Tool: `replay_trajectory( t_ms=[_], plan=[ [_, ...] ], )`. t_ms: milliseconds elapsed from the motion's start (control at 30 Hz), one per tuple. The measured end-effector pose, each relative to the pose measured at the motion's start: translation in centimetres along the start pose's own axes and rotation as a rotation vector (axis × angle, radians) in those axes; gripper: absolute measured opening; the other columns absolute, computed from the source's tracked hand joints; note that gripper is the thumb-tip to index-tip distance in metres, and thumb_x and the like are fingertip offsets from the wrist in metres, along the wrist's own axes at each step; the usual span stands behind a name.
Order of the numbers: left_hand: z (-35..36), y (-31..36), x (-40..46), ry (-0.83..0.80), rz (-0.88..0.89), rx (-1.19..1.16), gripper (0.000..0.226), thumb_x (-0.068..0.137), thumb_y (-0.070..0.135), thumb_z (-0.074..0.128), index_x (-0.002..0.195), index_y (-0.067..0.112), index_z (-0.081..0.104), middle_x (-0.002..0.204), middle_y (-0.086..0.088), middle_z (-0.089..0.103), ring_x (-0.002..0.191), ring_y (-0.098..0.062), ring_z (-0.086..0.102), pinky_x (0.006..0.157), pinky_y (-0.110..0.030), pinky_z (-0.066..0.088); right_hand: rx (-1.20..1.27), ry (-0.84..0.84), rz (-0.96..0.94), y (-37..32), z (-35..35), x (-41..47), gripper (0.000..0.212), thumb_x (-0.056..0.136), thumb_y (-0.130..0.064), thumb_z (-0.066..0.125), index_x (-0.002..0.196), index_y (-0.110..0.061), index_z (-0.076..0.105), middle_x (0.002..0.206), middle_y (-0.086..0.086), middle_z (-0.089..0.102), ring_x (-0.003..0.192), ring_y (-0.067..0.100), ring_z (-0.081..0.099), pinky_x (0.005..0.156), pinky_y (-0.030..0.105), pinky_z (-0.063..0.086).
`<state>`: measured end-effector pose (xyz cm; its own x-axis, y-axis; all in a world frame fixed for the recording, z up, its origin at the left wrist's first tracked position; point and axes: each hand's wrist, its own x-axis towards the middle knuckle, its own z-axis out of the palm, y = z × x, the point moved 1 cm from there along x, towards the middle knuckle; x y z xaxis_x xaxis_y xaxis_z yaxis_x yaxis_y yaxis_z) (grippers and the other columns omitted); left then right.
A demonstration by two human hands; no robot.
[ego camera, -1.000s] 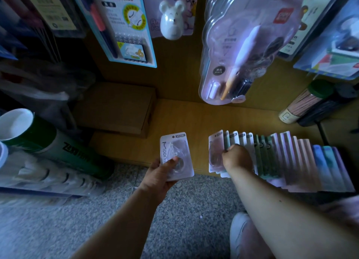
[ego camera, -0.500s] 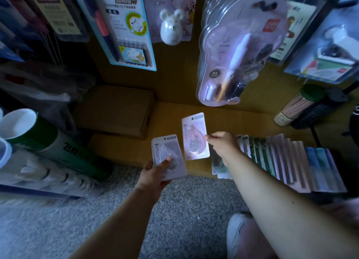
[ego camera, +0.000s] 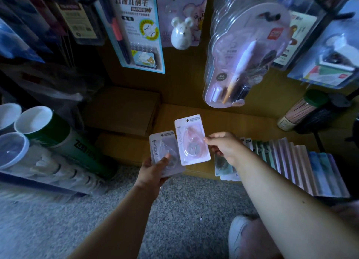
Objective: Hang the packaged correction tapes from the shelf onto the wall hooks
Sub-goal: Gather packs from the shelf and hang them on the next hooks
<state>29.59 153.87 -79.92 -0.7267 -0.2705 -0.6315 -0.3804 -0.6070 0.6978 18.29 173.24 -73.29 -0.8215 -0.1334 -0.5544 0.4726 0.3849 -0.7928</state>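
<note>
Nearest, your left hand (ego camera: 155, 166) has its fingers closed around a clear-fronted correction tape pack (ego camera: 165, 152), thumb across the front, kept low as if collecting a stack. Just right of those fingers, your right hand (ego camera: 223, 148) pinches a pink correction tape pack (ego camera: 191, 140) by its right edge, upright, hang hole on top, probably ready for threading. Beyond your right fingers, the remaining packs (ego camera: 291, 161) lie fanned along the shelf (ego camera: 223, 115). Farther up, wall hooks (ego camera: 342, 15) carry other blister packs (ego camera: 242, 50).
</note>
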Motion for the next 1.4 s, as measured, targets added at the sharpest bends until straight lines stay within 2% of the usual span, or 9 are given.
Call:
replay_trajectory(
  t_ms=[200, 433, 667, 800, 933, 1033, 1167, 1333, 1400],
  plan=[
    [1.2, 0.3, -1.1, -0.163, 0.009, 0.042, 0.061, 0.07, 0.022, 0.076, 0.126, 0.01, 0.056, 0.121, -0.019, 0.068, 0.097, -0.03, 0.07, 0.076, -0.042, 0.059, 0.033, -0.1, 0.03, 1.0, 2.6, -0.5, 0.023, 0.088, -0.012, 0.065, 0.068, -0.015, 0.055, 0.067, 0.003, 0.057, 0.064, 0.017, 0.051, 0.059, 0.026, 0.04],
    [2.1, 0.7, -1.4, -0.207, -0.009, 0.048, 0.064, 0.072, 0.025, 0.082, 0.128, 0.014, 0.054, 0.12, -0.014, 0.068, 0.097, -0.026, 0.069, 0.071, -0.037, 0.058, 0.18, -0.165, 0.083, 1.4, 3.5, -0.3, 0.025, 0.092, -0.004, 0.055, 0.07, -0.013, 0.048, 0.072, 0.01, 0.06, 0.069, 0.024, 0.058, 0.064, 0.033, 0.045],
    [3.1, 0.1, -1.4, -0.198, -0.01, 0.076, 0.085, 0.046, 0.032, 0.085, 0.127, 0.018, 0.059, 0.117, -0.013, 0.07, 0.098, -0.026, 0.069, 0.076, -0.041, 0.059, 0.182, -0.177, 0.082, 2.0, 4.0, -0.3, 0.02, 0.09, -0.01, 0.061, 0.071, -0.014, 0.056, 0.074, 0.008, 0.065, 0.072, 0.025, 0.061, 0.071, 0.034, 0.048],
    [3.0, -0.2, -1.0, -0.171, -0.035, 0.054, 0.088, 0.045, 0.029, 0.085, 0.129, 0.016, 0.059, 0.113, -0.011, 0.069, 0.097, -0.026, 0.069, 0.072, -0.037, 0.057, -0.124, 0.197, -0.015, 3.3, 1.3, 1.1, 0.019, 0.087, -0.034, 0.066, 0.092, -0.015, 0.065, 0.086, 0.004, 0.068, 0.08, 0.024, 0.065, 0.067, 0.03, 0.048],
    [2.8, -0.4, -0.9, -0.19, -0.065, 0.012, 0.084, 0.05, 0.027, 0.085, 0.129, 0.015, 0.059, 0.11, -0.01, 0.07, 0.094, -0.024, 0.071, 0.068, -0.035, 0.057, -0.371, 0.529, 0.094, 6.0, -2.4, 1.9, 0.031, 0.088, -0.036, 0.062, 0.105, -0.009, 0.067, 0.104, 0.01, 0.071, 0.097, 0.031, 0.066, 0.078, 0.031, 0.05],
    [2.6, -0.5, -0.8, -0.194, -0.089, -0.006, 0.083, 0.05, 0.027, 0.085, 0.128, 0.015, 0.06, 0.108, -0.009, 0.071, 0.094, -0.024, 0.07, 0.069, -0.035, 0.058, -0.497, 0.513, 0.147, 7.4, -3.0, 2.4, 0.034, 0.087, -0.033, 0.057, 0.102, -0.006, 0.069, 0.107, 0.014, 0.071, 0.1, 0.033, 0.065, 0.082, 0.034, 0.053],
    [2.4, -0.6, -0.7, -0.205, -0.097, 0.001, 0.08, 0.051, 0.026, 0.084, 0.127, 0.016, 0.061, 0.108, -0.009, 0.071, 0.096, -0.024, 0.069, 0.069, -0.035, 0.058, -0.628, 0.495, 0.199, 7.5, -2.5, 2.2, 0.028, 0.087, -0.032, 0.056, 0.092, -0.007, 0.069, 0.093, 0.014, 0.07, 0.088, 0.034, 0.066, 0.069, 0.029, 0.047],
    [2.1, -0.9, -0.6, -0.199, -0.111, -0.007, 0.066, 0.06, 0.018, 0.082, 0.122, 0.015, 0.063, 0.109, -0.011, 0.071, 0.092, -0.022, 0.071, 0.066, -0.033, 0.058, -0.674, 0.465, 0.184, 7.2, -2.4, 2.2, 0.031, 0.092, -0.031, 0.051, 0.106, -0.012, 0.07, 0.11, 0.011, 0.069, 0.101, 0.032, 0.064, 0.083, 0.03, 0.051],
    [1.9, -0.9, -0.6, -0.176, -0.111, -0.004, 0.07, 0.06, 0.019, 0.082, 0.127, 0.012, 0.061, 0.116, -0.014, 0.07, 0.096, -0.025, 0.071, 0.068, -0.034, 0.058, -0.62, 0.456, 0.145, 6.8, -2.5, 2.1, 0.03, 0.092, -0.035, 0.054, 0.1, -0.013, 0.073, 0.091, 0.008, 0.071, 0.08, 0.026, 0.066, 0.066, 0.022, 0.046]
  ],
)
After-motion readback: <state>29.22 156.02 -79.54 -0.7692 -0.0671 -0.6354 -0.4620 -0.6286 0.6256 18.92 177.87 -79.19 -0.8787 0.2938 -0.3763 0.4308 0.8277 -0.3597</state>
